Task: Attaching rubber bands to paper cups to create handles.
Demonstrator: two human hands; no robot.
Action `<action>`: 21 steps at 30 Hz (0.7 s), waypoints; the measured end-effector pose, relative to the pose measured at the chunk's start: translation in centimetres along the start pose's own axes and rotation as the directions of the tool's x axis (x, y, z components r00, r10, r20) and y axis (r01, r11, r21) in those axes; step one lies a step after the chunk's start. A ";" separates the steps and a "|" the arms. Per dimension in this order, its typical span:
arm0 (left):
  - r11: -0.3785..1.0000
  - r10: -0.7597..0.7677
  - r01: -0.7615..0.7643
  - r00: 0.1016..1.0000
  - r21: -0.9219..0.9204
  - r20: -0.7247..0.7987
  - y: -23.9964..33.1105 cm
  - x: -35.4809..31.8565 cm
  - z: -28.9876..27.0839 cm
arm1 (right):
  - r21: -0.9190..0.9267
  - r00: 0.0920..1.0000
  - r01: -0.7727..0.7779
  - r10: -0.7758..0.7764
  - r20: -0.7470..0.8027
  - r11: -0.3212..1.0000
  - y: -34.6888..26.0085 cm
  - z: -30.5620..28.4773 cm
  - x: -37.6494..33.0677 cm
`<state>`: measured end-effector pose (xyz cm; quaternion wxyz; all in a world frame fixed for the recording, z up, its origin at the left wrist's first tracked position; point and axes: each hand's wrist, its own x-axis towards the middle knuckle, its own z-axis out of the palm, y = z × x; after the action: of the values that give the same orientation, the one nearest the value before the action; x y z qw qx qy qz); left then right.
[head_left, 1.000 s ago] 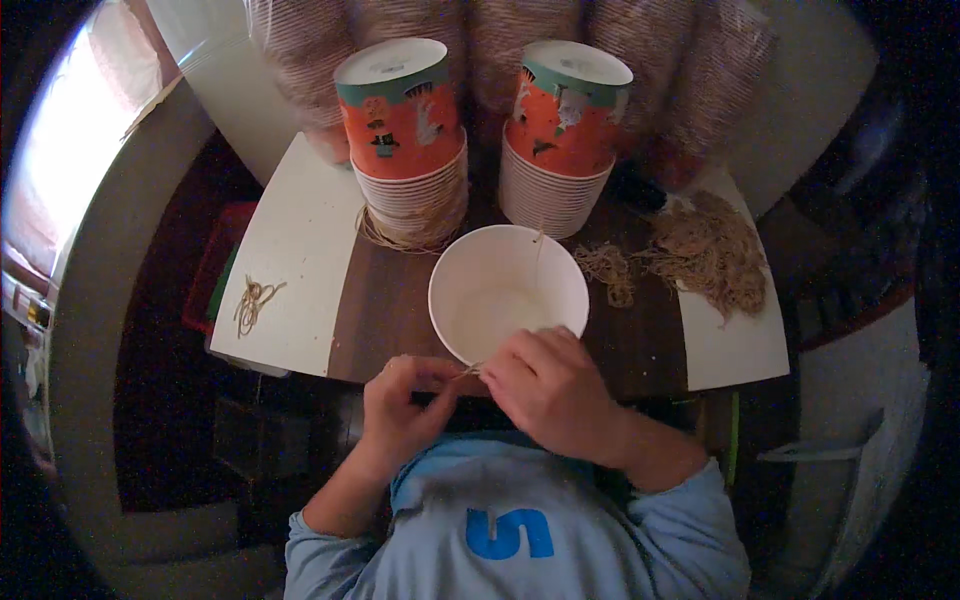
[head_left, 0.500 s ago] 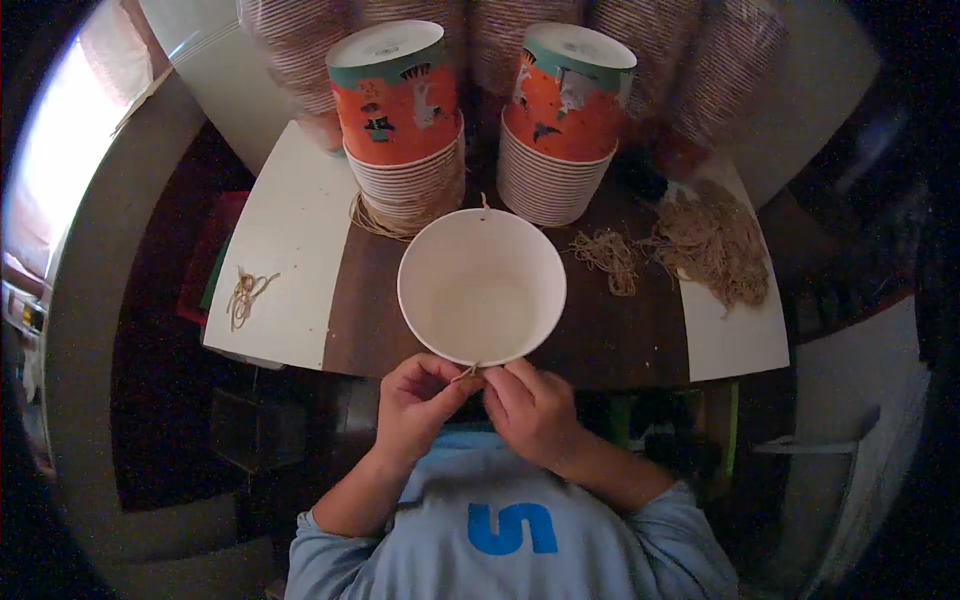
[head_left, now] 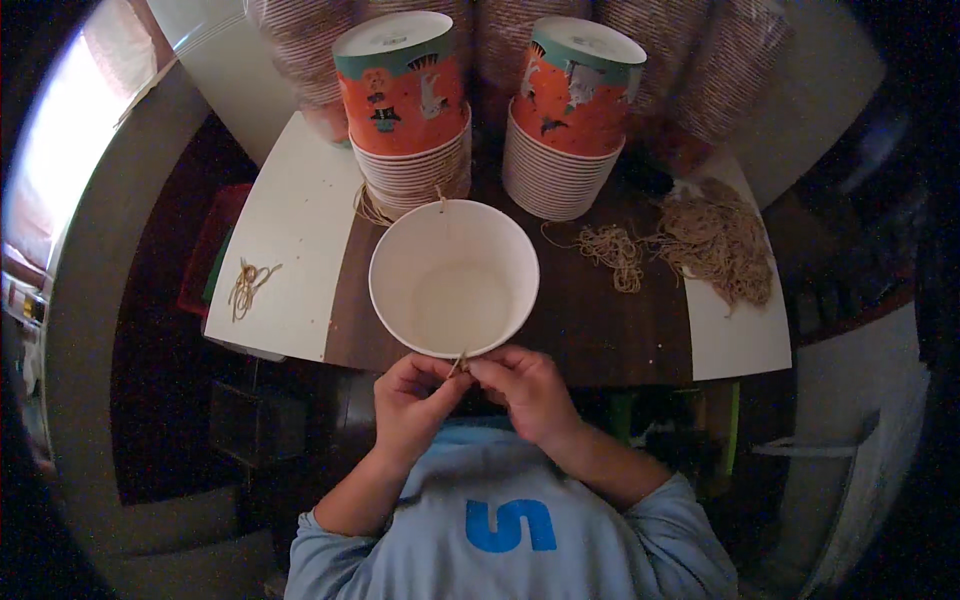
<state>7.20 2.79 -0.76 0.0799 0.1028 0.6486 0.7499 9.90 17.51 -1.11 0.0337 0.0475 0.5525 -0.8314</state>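
A white paper bucket (head_left: 450,285) stands at the near edge of the table, its open top tilted toward me so the plain inside shows. A short end of twine pokes through its far rim. At the near rim a twine knot (head_left: 461,362) sits between my fingers. My left hand (head_left: 408,398) pinches the twine with thumb and forefinger. My right hand (head_left: 532,392) is closed on the same bit of twine from the other side, close against the rim. The outside of the bucket is turned away from view.
Behind stand two stacks of orange-and-green paper buckets, a left stack (head_left: 410,115) and a right stack (head_left: 572,110), upside down on top. A tangled heap of twine (head_left: 722,245) and a smaller bunch (head_left: 612,255) lie right; a twine loop (head_left: 250,285) lies left. Wrapped bucket sleeves (head_left: 735,70) lean behind.
The bucket has shifted left and slightly away from me, and its rim has turned a little. My right hand has moved left along with it, while both hands keep pinching the twine.
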 end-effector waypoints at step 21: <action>0.560 0.606 -0.569 0.777 0.602 0.170 -0.4 0.1 -0.1 | 0.346 0.972 -0.218 0.234 -0.004 0.913 0.9 0.0 0.0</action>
<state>7.04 2.84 -1.15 -0.2313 0.3118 0.7884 0.4771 9.99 17.15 -1.97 0.1081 0.1349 0.3905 -0.9042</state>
